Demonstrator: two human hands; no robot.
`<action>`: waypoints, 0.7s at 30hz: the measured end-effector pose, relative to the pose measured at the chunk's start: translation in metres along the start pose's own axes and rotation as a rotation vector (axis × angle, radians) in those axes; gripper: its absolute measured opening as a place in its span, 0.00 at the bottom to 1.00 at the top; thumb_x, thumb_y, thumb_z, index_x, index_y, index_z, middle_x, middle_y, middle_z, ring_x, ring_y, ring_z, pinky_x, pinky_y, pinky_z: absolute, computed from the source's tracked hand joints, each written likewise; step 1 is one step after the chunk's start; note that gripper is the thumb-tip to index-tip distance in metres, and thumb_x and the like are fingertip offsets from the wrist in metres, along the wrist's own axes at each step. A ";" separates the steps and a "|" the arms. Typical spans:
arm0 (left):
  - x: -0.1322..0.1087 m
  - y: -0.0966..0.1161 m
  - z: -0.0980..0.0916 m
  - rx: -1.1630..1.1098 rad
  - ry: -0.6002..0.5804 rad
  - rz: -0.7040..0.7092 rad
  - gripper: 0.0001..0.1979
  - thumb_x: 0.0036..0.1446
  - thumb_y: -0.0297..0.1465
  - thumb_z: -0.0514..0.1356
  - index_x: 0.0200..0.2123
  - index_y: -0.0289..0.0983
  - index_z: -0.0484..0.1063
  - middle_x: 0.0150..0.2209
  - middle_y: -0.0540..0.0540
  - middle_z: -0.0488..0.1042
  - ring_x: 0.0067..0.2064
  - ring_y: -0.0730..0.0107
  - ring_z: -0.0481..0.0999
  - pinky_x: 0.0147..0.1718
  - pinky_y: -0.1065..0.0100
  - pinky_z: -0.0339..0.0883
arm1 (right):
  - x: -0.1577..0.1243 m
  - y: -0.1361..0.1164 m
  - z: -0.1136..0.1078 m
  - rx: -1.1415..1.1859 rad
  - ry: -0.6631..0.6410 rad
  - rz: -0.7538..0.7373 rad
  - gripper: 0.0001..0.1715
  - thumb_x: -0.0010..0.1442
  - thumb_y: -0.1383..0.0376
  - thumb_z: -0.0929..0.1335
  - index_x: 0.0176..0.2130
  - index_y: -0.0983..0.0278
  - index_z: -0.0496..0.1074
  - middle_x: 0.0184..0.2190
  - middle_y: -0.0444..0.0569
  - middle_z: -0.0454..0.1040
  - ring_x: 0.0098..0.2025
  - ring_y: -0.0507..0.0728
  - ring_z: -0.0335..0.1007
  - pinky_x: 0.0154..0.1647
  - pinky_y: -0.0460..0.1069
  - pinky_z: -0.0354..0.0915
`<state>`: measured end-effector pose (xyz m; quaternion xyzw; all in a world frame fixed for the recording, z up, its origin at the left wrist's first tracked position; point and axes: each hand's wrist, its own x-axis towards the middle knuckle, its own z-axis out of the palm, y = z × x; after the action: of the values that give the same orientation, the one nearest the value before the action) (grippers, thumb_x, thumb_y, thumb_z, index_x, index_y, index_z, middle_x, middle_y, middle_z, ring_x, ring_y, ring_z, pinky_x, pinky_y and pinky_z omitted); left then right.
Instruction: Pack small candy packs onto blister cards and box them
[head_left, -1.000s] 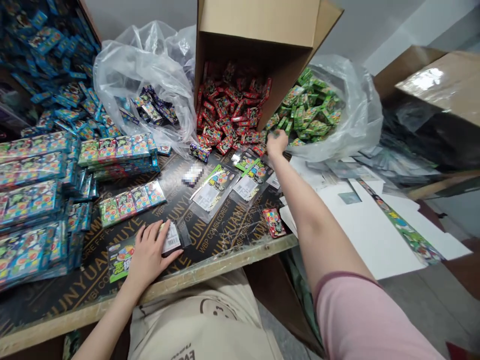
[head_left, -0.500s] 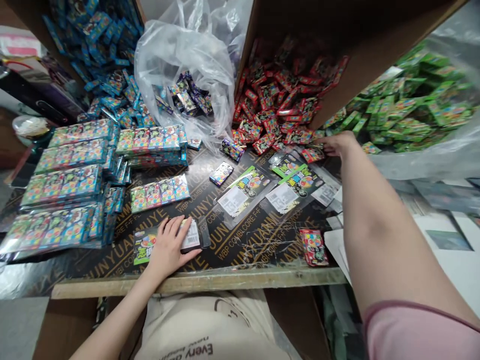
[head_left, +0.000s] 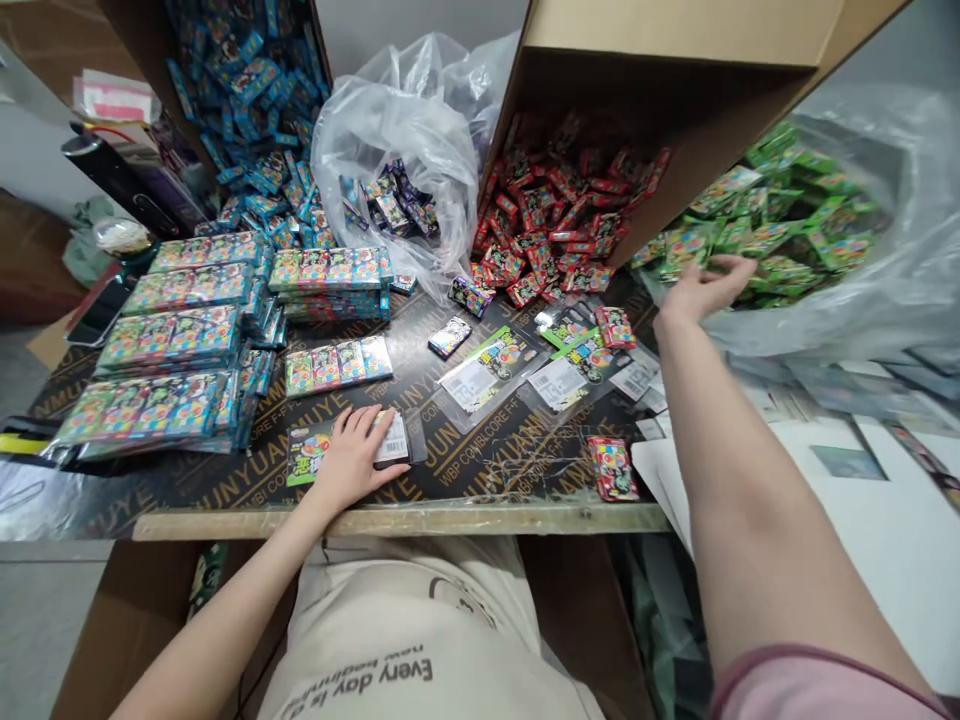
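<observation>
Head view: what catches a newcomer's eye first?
Probably the red packs heaped in a cardboard box at the back, and green packs in a clear bag to its right. Stacked strips sit left. The left hand lies on a printed packet near the table's front edge; the right hand is at the green packs.
</observation>
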<state>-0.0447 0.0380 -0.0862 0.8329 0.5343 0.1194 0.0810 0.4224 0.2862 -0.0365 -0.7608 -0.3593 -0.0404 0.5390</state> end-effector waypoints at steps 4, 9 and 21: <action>0.004 0.004 -0.011 -0.296 0.106 -0.119 0.33 0.52 0.49 0.63 0.56 0.36 0.70 0.59 0.34 0.68 0.61 0.47 0.65 0.63 0.44 0.50 | -0.072 -0.043 -0.049 0.321 -0.243 -0.135 0.09 0.60 0.74 0.62 0.36 0.65 0.71 0.34 0.52 0.72 0.34 0.53 0.66 0.39 0.50 0.61; 0.015 0.041 -0.040 -1.000 -0.003 -0.325 0.24 0.51 0.46 0.64 0.45 0.35 0.77 0.42 0.41 0.78 0.41 0.61 0.76 0.41 0.62 0.70 | -0.221 -0.097 -0.108 0.619 -1.515 -0.116 0.30 0.54 0.62 0.72 0.54 0.59 0.64 0.27 0.41 0.70 0.29 0.53 0.68 0.33 0.49 0.66; -0.004 0.033 -0.037 -1.164 -0.062 -0.455 0.24 0.48 0.52 0.63 0.27 0.34 0.76 0.24 0.47 0.74 0.27 0.69 0.71 0.30 0.67 0.66 | -0.309 -0.095 -0.133 0.403 -1.097 -0.795 0.44 0.50 0.56 0.74 0.62 0.58 0.59 0.56 0.54 0.70 0.56 0.66 0.65 0.58 0.61 0.57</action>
<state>-0.0278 0.0208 -0.0425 0.5208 0.5429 0.3466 0.5603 0.1811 0.0332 -0.0450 -0.3680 -0.8302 0.2225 0.3548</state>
